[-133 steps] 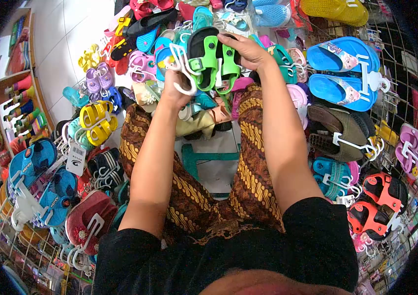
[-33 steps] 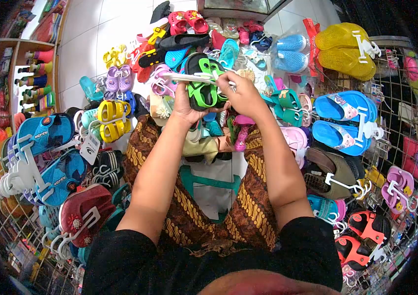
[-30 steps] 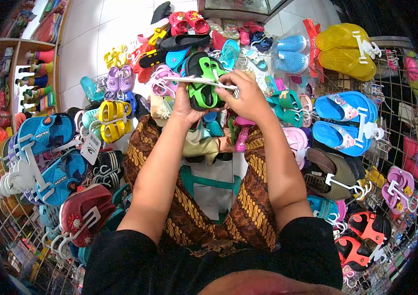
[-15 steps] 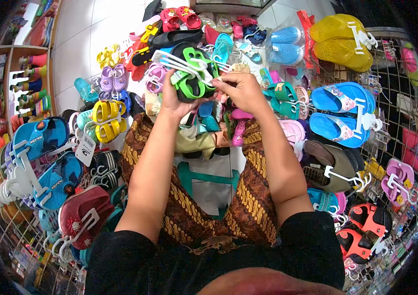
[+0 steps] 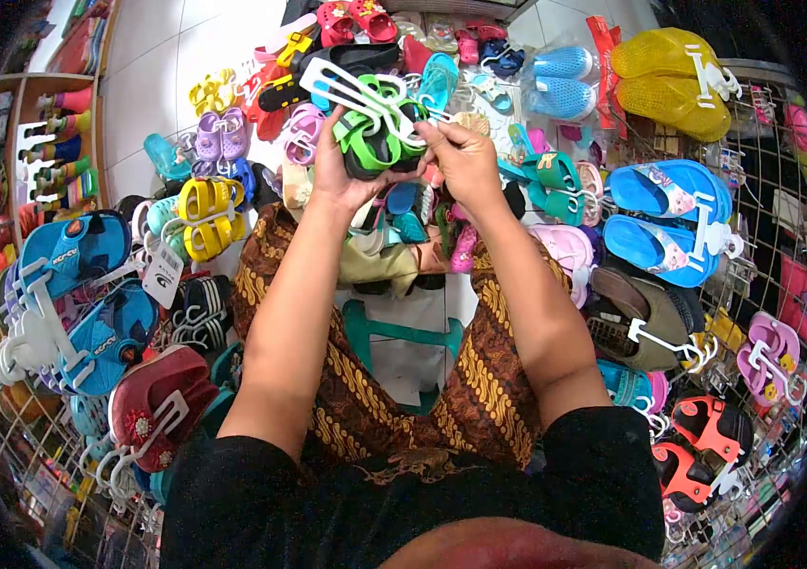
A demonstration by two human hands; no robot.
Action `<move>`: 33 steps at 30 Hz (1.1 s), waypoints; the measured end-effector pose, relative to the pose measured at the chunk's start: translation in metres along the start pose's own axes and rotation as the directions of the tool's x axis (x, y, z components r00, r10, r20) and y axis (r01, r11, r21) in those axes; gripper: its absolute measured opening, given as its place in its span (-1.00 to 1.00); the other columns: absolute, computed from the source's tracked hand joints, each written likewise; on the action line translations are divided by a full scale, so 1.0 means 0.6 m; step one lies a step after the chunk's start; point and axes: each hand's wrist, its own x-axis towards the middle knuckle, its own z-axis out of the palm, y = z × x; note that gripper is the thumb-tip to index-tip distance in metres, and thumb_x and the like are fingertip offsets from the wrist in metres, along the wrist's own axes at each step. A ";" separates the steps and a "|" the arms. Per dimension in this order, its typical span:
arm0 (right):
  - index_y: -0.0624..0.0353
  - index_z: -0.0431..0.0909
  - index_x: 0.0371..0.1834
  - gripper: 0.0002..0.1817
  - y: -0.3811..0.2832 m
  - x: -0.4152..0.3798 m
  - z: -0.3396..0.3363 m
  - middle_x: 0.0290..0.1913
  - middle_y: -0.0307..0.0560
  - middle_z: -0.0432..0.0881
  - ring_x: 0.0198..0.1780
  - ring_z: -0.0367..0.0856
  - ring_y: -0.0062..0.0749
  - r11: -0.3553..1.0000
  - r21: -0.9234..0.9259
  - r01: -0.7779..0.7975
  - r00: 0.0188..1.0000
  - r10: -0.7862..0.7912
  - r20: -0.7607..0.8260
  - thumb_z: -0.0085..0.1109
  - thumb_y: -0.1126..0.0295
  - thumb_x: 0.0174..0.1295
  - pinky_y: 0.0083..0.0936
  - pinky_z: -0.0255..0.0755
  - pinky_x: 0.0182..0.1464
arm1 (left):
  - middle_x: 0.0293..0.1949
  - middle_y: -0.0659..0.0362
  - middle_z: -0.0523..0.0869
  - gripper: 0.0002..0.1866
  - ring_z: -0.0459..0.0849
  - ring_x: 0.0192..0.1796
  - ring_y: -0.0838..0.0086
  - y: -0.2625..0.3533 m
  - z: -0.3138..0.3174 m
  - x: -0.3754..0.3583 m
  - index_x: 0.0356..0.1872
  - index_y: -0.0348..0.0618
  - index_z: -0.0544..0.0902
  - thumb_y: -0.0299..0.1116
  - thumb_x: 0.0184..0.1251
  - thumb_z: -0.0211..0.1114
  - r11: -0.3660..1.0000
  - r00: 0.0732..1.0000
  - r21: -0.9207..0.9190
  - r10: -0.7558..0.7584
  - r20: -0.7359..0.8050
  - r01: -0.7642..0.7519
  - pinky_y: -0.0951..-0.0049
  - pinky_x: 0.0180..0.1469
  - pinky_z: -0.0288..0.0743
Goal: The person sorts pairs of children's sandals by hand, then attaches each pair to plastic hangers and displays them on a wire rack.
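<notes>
A pair of green and black sandals (image 5: 373, 142) is held up near the top centre, with a white plastic hanger (image 5: 354, 92) lying across it. My left hand (image 5: 346, 182) is wrapped round the sandals from the left and below. At their right side, my right hand (image 5: 460, 161) has thumb and fingers pinched together at the hanger's end; exactly what is between the fingertips is too small to tell. Beneath both hands lies a heap of children's shoes, with teal shoes (image 5: 410, 227) and a pink shoe (image 5: 465, 248) showing.
Wire racks (image 5: 771, 218) with hanging sandals stand on both sides. Blue sandals (image 5: 664, 248) and yellow shoes (image 5: 674, 83) are at the right, yellow clogs (image 5: 209, 218) at the left. A green stool (image 5: 403, 331) shows between the knees. A shelf (image 5: 12, 85) stands far left.
The white hanger has swung to a steeper slant over the sandals, and its left end is higher. My right hand has shifted slightly, and the whole view has moved a little.
</notes>
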 end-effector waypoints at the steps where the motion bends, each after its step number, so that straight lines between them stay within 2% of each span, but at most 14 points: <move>1: 0.29 0.68 -0.27 -0.77 0.003 0.002 0.000 -0.55 -0.22 0.60 -0.64 0.45 -0.72 0.997 -0.013 0.074 0.997 -0.074 -0.013 0.25 0.31 0.31 -0.73 0.26 -0.61 | 0.13 0.02 0.59 -0.34 0.61 0.12 0.08 -0.001 0.007 -0.002 0.23 -0.09 0.45 0.21 0.32 -0.02 1.000 1.000 -0.009 0.022 -0.020 -0.023 -0.33 0.06 0.45; 4: 0.36 0.68 -0.34 -0.78 -0.017 0.000 0.009 -0.53 -0.15 0.60 -0.52 0.52 -0.59 0.937 -0.221 0.271 0.957 -0.288 -0.048 0.28 0.35 0.26 -0.53 0.39 -0.45 | 0.13 0.02 0.59 -0.33 0.62 0.11 0.08 -0.001 0.005 0.001 0.23 -0.09 0.44 0.21 0.29 0.00 0.999 1.000 -0.044 0.018 0.014 -0.018 -0.32 0.05 0.46; 5: 0.35 0.68 -0.35 -0.81 -0.039 -0.013 0.013 -0.52 -0.08 0.62 -0.51 0.56 -0.50 0.858 -0.354 0.372 0.907 -0.417 -0.058 0.30 0.39 0.22 -0.48 0.40 -0.43 | 0.12 0.01 0.59 -0.33 0.62 0.08 0.08 0.000 0.006 -0.002 0.23 -0.10 0.44 0.19 0.27 0.01 0.999 1.000 -0.037 0.018 0.014 -0.018 -0.25 0.05 0.49; 8: 0.33 0.69 -0.33 -0.83 -0.043 -0.016 0.017 -0.49 -0.03 0.65 -0.49 0.60 -0.42 0.678 -0.534 0.505 0.784 -0.619 -0.045 0.32 0.40 0.20 -0.48 0.41 -0.42 | 0.10 0.03 0.61 -0.36 0.63 0.07 0.08 -0.002 0.005 -0.001 0.19 -0.04 0.49 0.21 0.26 0.00 0.989 0.988 0.130 0.093 -0.123 -0.077 -0.26 0.04 0.48; 9: 0.33 0.70 -0.32 -0.83 -0.043 -0.018 0.019 -0.48 -0.02 0.65 -0.48 0.61 -0.40 0.661 -0.562 0.497 0.778 -0.626 -0.048 0.32 0.41 0.19 -0.49 0.42 -0.41 | 0.07 0.03 0.63 -0.36 0.65 0.03 0.09 -0.002 0.007 -0.002 0.18 -0.07 0.49 0.19 0.27 -0.01 0.975 0.980 0.202 0.126 -0.151 -0.095 -0.22 0.03 0.51; 11: 0.31 0.70 -0.30 -0.84 -0.044 -0.020 0.021 -0.47 0.01 0.66 -0.47 0.62 -0.37 0.622 -0.617 0.481 0.765 -0.642 -0.051 0.33 0.42 0.17 -0.49 0.43 -0.40 | 0.05 -0.01 0.63 -0.35 0.66 0.01 0.06 -0.004 0.005 0.000 0.18 -0.13 0.47 0.18 0.27 -0.02 0.975 0.975 0.194 0.138 -0.172 -0.104 -0.13 0.01 0.56; 13: 0.31 0.71 -0.27 -0.83 -0.040 -0.021 0.026 -0.47 -0.03 0.67 -0.46 0.63 -0.43 0.715 -0.535 0.450 0.813 -0.576 -0.086 0.32 0.41 0.18 -0.51 0.45 -0.38 | 0.03 -0.03 0.63 -0.33 0.67 -0.02 0.05 -0.003 0.003 0.001 0.17 -0.16 0.47 0.19 0.27 -0.04 0.979 0.977 0.177 0.130 -0.172 -0.099 -0.07 -0.01 0.59; 17: 0.34 0.70 -0.22 -0.78 -0.012 -0.014 0.033 -0.47 -0.10 0.68 -0.44 0.64 -0.54 0.942 -0.222 0.250 0.946 -0.287 -0.152 0.30 0.36 0.24 -0.55 0.48 -0.36 | -0.01 -0.03 0.65 -0.32 0.68 -0.07 0.04 0.002 0.006 -0.003 0.13 -0.16 0.49 0.22 0.26 -0.07 0.984 0.984 0.156 0.103 -0.144 -0.080 -0.05 -0.06 0.58; 20: 0.36 0.69 -0.18 -0.73 0.000 -0.010 0.033 -0.44 -0.11 0.69 -0.44 0.63 -0.59 0.993 -0.025 0.116 0.992 -0.118 -0.052 0.28 0.31 0.28 -0.59 0.49 -0.35 | -0.02 -0.02 0.65 -0.32 0.68 -0.07 0.06 0.006 -0.007 0.001 0.12 -0.16 0.50 0.23 0.27 -0.10 0.986 0.989 0.146 0.100 -0.109 -0.084 -0.05 -0.07 0.56; 23: 0.37 0.68 -0.20 -0.70 0.010 -0.004 0.028 -0.42 -0.08 0.69 -0.46 0.64 -0.57 0.989 -0.045 0.138 0.990 -0.138 0.006 0.27 0.28 0.29 -0.61 0.49 -0.36 | -0.02 -0.02 0.65 -0.34 0.67 -0.05 0.08 0.007 -0.005 0.000 0.12 -0.14 0.50 0.22 0.28 -0.11 0.984 0.983 0.135 0.137 -0.121 -0.120 -0.06 -0.04 0.54; 26: 0.35 0.68 -0.25 -0.71 -0.022 -0.008 0.018 -0.39 -0.05 0.69 -0.40 0.65 -0.51 0.960 -0.251 0.127 0.991 -0.131 -0.001 0.25 0.27 0.30 -0.55 0.49 -0.32 | 0.02 0.00 0.63 -0.36 0.65 0.00 0.12 0.008 0.004 -0.003 0.15 -0.12 0.48 0.18 0.30 -0.10 0.974 0.965 0.156 0.193 -0.175 -0.167 -0.10 -0.01 0.53; 29: 0.32 0.67 -0.26 -0.73 -0.028 0.001 0.003 -0.38 -0.04 0.66 -0.34 0.64 -0.45 0.778 -0.516 0.360 0.906 -0.424 -0.007 0.22 0.27 0.31 -0.48 0.47 -0.26 | 0.08 0.02 0.61 -0.38 0.63 0.06 0.12 0.012 -0.002 -0.001 0.19 -0.09 0.46 0.16 0.29 -0.05 0.970 0.958 0.143 0.222 -0.183 -0.197 -0.17 0.06 0.50; 32: 0.29 0.65 -0.25 -0.75 -0.022 0.011 -0.010 -0.36 -0.03 0.64 -0.32 0.60 -0.40 0.809 -0.465 0.358 0.893 -0.443 -0.083 0.19 0.28 0.31 -0.41 0.45 -0.22 | 0.11 0.01 0.60 -0.37 0.62 0.09 0.11 0.017 0.009 -0.005 0.19 -0.09 0.46 0.16 0.28 -0.03 0.960 0.948 0.198 0.239 -0.209 -0.199 -0.18 0.09 0.48; 33: 0.26 0.63 -0.22 -0.72 -0.016 0.020 -0.010 -0.39 -0.12 0.61 -0.40 0.55 -0.49 0.848 -0.362 0.386 0.883 -0.453 -0.120 0.14 0.23 0.37 -0.49 0.43 -0.29 | 0.12 -0.01 0.59 -0.35 0.61 0.11 0.08 0.018 0.006 -0.005 0.22 -0.11 0.44 0.15 0.27 -0.03 0.968 0.956 0.184 0.207 -0.206 -0.170 -0.20 0.11 0.47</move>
